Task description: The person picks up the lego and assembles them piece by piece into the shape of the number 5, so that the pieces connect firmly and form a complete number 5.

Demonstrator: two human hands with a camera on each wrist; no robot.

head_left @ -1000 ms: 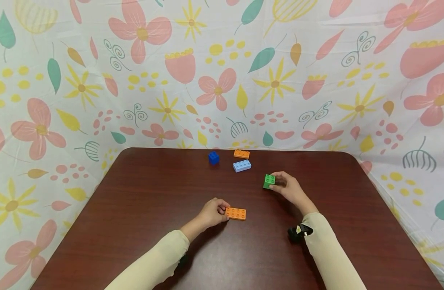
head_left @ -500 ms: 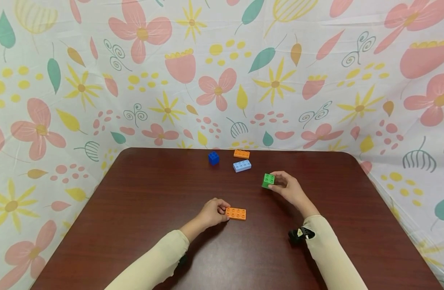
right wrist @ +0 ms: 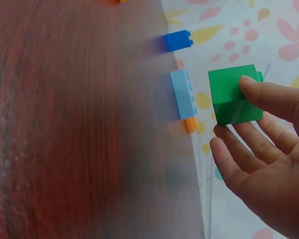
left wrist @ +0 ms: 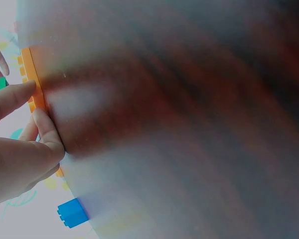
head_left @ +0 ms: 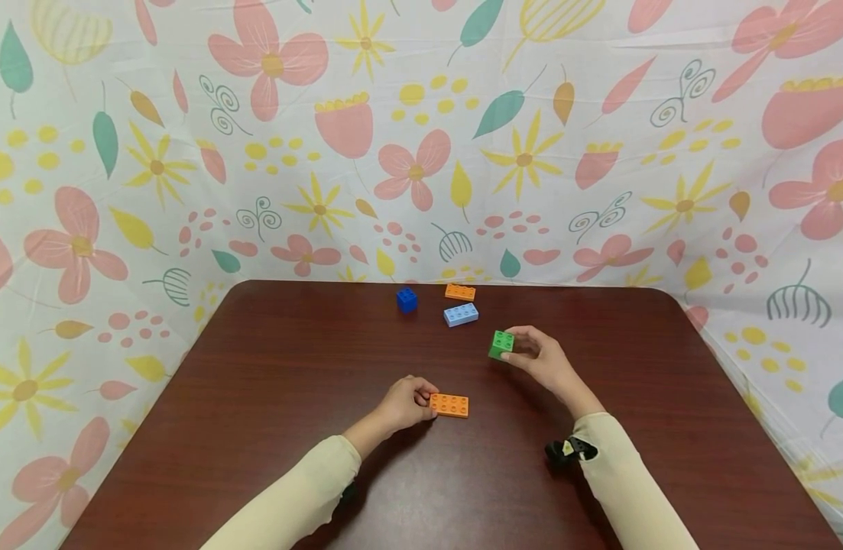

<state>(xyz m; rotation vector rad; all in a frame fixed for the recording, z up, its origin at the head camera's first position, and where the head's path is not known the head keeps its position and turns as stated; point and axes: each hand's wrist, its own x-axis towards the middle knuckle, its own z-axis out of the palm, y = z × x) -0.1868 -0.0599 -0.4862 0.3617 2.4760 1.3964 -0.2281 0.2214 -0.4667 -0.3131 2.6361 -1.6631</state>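
My left hand (head_left: 402,403) pinches the left end of an orange brick (head_left: 451,406), flat with two rows of studs facing up, low over the table in the head view. The thumb and fingertips on that orange brick (left wrist: 33,79) also show in the left wrist view. Farther right and back, my right hand (head_left: 546,362) holds a green brick (head_left: 502,344) with four studs on top. In the right wrist view the thumb lies across one side of the green brick (right wrist: 228,88), and the fingers are curled beneath it.
Toward the back edge of the dark wooden table (head_left: 290,359) lie a dark blue brick (head_left: 406,300), a light blue brick (head_left: 461,315) and a second orange brick (head_left: 460,292). A flower-patterned cloth (head_left: 421,99) hangs behind the table.
My right hand has moved slightly left with the green brick, which has turned a little. The left hand and its orange brick stay in place.
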